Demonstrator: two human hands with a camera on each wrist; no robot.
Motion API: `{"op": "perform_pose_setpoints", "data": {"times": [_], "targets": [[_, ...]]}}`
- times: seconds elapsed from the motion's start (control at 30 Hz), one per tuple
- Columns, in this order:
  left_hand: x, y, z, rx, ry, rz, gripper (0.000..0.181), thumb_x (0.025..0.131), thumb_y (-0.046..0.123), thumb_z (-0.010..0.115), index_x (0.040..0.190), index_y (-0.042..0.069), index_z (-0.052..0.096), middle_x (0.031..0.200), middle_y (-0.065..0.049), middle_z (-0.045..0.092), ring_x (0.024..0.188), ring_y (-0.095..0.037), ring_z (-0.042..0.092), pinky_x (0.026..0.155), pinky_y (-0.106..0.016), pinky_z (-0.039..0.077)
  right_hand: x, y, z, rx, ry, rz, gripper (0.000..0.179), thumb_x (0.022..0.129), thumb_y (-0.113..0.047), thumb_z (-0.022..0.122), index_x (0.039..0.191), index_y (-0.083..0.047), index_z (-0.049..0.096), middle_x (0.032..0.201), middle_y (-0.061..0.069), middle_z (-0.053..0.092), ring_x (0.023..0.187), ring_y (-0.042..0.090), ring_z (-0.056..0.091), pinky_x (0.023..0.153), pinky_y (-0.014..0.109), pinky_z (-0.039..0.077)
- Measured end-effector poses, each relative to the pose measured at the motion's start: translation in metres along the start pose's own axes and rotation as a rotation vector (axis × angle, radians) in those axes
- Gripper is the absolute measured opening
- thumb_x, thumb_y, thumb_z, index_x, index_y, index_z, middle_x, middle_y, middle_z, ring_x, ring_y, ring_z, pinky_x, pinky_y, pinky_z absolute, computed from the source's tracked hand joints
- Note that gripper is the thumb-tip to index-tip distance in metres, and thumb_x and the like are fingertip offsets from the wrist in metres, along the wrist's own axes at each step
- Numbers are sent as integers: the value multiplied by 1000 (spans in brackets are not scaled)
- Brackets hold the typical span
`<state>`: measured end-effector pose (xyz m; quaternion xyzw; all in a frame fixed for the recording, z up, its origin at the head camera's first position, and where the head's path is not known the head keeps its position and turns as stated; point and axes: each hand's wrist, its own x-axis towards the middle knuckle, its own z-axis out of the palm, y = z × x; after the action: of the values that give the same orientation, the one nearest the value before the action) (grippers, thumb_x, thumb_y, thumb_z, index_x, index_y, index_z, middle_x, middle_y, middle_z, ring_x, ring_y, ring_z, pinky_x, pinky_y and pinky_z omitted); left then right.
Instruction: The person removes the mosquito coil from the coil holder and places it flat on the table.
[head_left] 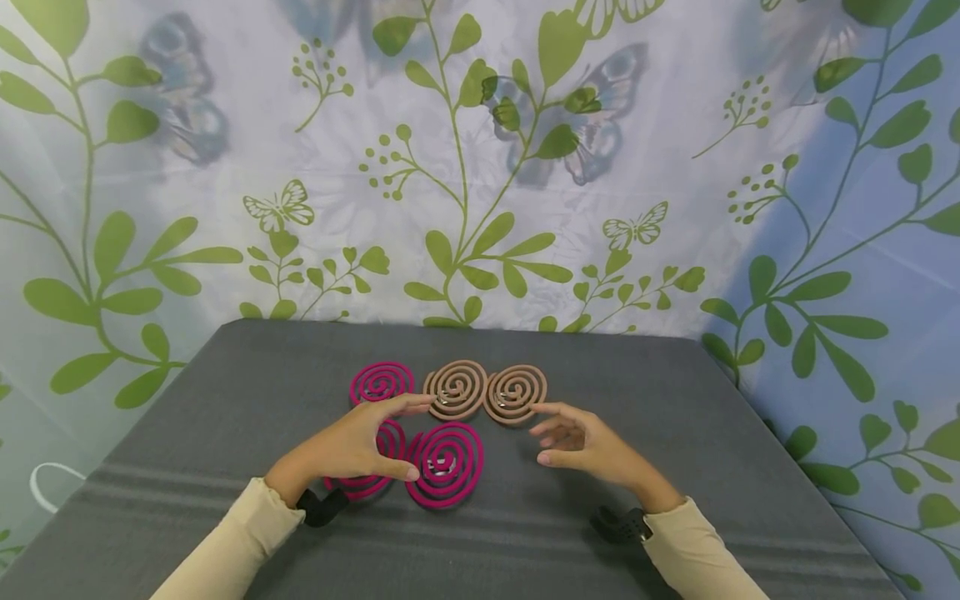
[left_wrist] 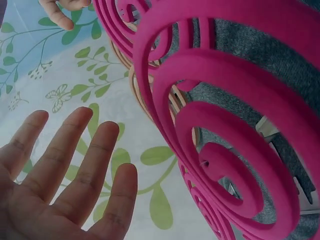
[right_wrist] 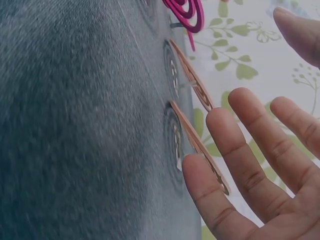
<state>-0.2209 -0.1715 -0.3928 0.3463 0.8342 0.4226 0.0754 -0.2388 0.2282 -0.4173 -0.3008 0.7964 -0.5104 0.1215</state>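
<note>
My left hand is held above the pink mosquito coils with fingers extended and thumb apart, gripping nothing. Beneath it one pink coil is partly hidden; another pink coil lies by the thumb, and a third pink coil is behind the hand. Two tan mosquito coils, a left one and a right one, sit side by side farther back. My right hand, its fingers loosely bent and holding nothing, is just right of the right tan coil. Metal stands show beneath the coils.
A grey cloth covers the table under the coils. Behind it hangs a curtain printed with leaves and butterflies. Dark straps are worn at both wrists, below the cream sleeves.
</note>
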Motion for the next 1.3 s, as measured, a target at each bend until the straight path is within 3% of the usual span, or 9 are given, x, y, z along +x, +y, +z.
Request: {"op": "perform_pose_setpoints", "data": {"times": [0.17,0.4,0.6,0.8,1.3], "targets": [[0,-2,1,36,-8,3,91,86,27,94,159,0,48,157,-22,56,144,-44,53,113,-75,38,5,0,7,9,-15,-9,71,101,-12,78,158,11,42,133,35,65,118,54,66,96,35,60],[1,-3,4,78,-39,-54,96,83,30,96,159,-3,48,160,-21,53,149,-44,47,117,-70,38,13,-3,17,30,-29,-18,69,101,-13,80,156,10,46,131,34,67,114,52,68,93,38,61],[4,0,7,92,-70,-113,100,82,26,97,161,-3,44,164,-19,48,152,-43,42,119,-67,37,17,-6,26,22,-23,-5,69,99,-13,82,154,10,49,128,33,68,106,33,72,90,37,62],[6,4,11,182,-80,-147,101,79,27,99,161,-1,47,162,-21,49,151,-48,43,119,-69,36,24,-10,37,14,-43,3,73,98,-16,84,156,9,47,126,31,70,99,23,73,85,34,62],[6,2,15,262,-84,-175,102,74,30,102,157,-2,51,158,-22,53,147,-51,44,120,-75,28,39,-9,60,25,-82,17,78,95,-10,86,158,8,45,122,21,73,96,25,75,83,33,62]]}}
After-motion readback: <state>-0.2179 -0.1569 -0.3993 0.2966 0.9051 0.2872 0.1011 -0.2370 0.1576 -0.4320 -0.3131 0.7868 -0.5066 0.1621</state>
